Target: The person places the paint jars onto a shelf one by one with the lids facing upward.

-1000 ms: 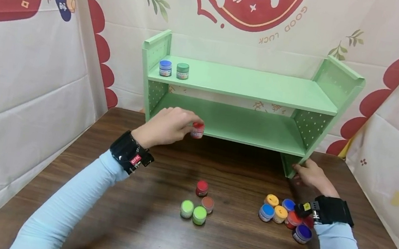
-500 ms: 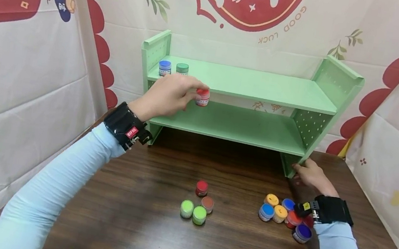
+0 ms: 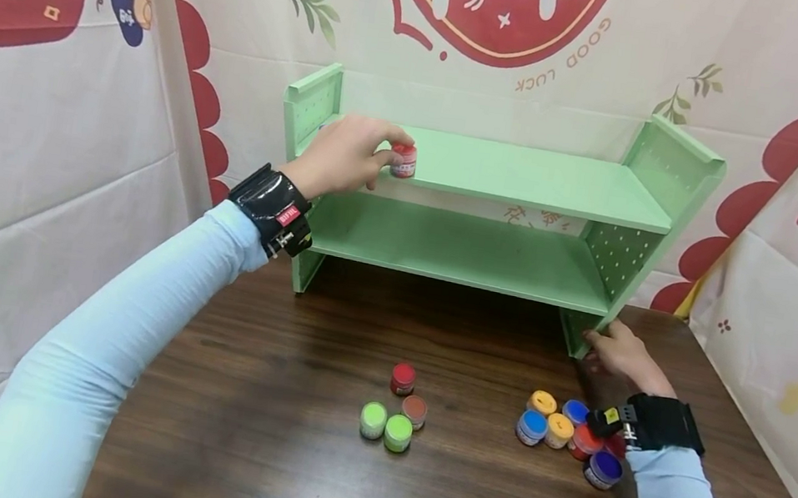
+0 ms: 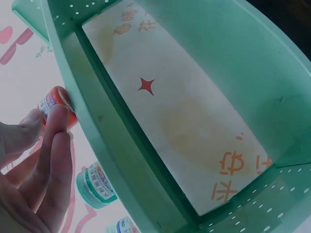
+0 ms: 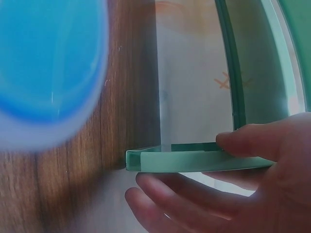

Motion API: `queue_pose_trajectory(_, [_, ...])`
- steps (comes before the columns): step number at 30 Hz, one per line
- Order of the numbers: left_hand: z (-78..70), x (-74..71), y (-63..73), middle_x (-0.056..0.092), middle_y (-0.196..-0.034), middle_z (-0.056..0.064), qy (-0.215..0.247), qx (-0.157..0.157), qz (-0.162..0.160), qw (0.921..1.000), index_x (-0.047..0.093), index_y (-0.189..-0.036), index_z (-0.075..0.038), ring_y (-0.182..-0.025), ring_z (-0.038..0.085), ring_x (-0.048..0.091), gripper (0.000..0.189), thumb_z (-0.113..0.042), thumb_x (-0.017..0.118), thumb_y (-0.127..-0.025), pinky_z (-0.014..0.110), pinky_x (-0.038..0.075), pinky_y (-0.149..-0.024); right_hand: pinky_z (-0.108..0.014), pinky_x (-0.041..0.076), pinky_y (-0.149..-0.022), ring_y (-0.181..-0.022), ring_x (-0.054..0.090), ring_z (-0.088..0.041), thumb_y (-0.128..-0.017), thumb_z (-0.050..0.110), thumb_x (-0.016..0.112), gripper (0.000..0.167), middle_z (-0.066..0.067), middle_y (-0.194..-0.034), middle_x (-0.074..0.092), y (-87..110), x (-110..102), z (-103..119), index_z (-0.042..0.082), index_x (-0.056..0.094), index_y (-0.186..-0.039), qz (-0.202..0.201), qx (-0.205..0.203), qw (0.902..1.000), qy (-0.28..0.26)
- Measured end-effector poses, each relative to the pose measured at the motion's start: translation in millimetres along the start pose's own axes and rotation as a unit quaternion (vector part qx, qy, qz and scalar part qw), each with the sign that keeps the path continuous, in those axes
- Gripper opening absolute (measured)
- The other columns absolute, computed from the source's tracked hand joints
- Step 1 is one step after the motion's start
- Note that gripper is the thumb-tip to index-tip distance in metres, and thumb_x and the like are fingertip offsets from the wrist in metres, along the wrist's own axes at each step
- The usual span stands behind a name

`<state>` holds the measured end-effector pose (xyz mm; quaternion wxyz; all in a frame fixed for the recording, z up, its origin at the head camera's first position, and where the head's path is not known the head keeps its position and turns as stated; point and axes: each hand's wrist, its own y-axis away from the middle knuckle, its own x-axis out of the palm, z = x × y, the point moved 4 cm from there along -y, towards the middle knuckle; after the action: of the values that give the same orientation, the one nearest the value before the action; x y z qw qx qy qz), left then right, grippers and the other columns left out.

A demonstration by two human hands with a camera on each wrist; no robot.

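My left hand pinches a small red paint jar at the front edge of the upper board of a green two-tier shelf. In the left wrist view, thumb and fingers hold that red jar near the board's edge, and a green-lidded jar and part of a blue one stand beside it. The head view has those two jars mostly hidden behind my left hand. Low on the shelf's right side, my right hand grips the leg panel, thumb on one face and fingers on the other.
On the brown table a cluster of jars includes a dark red jar, a brown one and two light green ones. Several more, among them a blue jar, sit by my right wrist. A printed cloth hangs behind.
My left hand has risen with the red jar from below the lower board to the upper board's front edge. My right hand has stayed on the leg panel.
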<state>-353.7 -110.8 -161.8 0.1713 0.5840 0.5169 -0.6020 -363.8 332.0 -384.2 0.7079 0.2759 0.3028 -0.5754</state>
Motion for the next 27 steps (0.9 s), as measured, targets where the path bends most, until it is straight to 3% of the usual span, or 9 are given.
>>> queue_pose_trajectory(7, [4.2, 2.2, -9.0, 0.071, -0.132, 0.002, -0.007, -0.015, 0.001, 0.9999, 0.07, -0.134, -0.018, -0.062, 0.015, 0.072, 0.031, -0.017, 0.061, -0.104, 0.029, 0.043, -0.056, -0.037, 0.059, -0.065, -0.071, 0.069, -0.021, -0.109, 0.018, 0.039, 0.046, -0.027, -0.094, 0.067, -1.0, 0.8, -0.4, -0.016, 0.035, -0.14, 0.003, 0.0, 1.0, -0.006])
queue_pose_trajectory(14, [2.8, 2.1, -14.0, 0.072, -0.128, 0.0, -0.002, -0.036, -0.005, 0.9993, 0.07, -0.126, -0.019, -0.059, 0.014, 0.069, 0.023, -0.02, 0.06, -0.105, 0.029, 0.043, -0.054, -0.038, 0.059, -0.065, -0.073, 0.07, -0.022, -0.11, 0.018, 0.038, 0.049, -0.034, -0.102, 0.065, -1.7, -2.5, -0.8, -0.016, 0.032, -0.144, -0.004, -0.011, 0.9999, 0.005])
queue_pose_trajectory(19, [2.7, 3.3, -16.6, 0.072, -0.129, 0.0, -0.004, -0.046, -0.005, 0.9989, 0.068, -0.125, -0.018, -0.059, 0.017, 0.071, 0.022, -0.019, 0.057, -0.106, 0.028, 0.039, -0.05, -0.038, 0.059, -0.065, -0.071, 0.07, -0.022, -0.109, 0.017, 0.038, 0.047, -0.031, -0.096, 0.066, -1.3, -2.0, -1.5, -0.016, 0.034, -0.141, 0.001, -0.01, 0.9999, 0.003])
queue_pose_trajectory(27, [4.5, 5.3, -18.8, 0.07, -0.13, 0.002, -0.017, -0.04, -0.007, 0.999, 0.066, -0.126, -0.018, -0.057, 0.013, 0.07, 0.023, -0.018, 0.057, -0.105, 0.028, 0.039, -0.05, -0.04, 0.059, -0.065, -0.072, 0.07, -0.025, -0.109, 0.016, 0.039, 0.046, -0.033, -0.099, 0.065, -0.5, -1.5, 0.0, -0.016, 0.034, -0.141, 0.001, -0.013, 0.9999, 0.003])
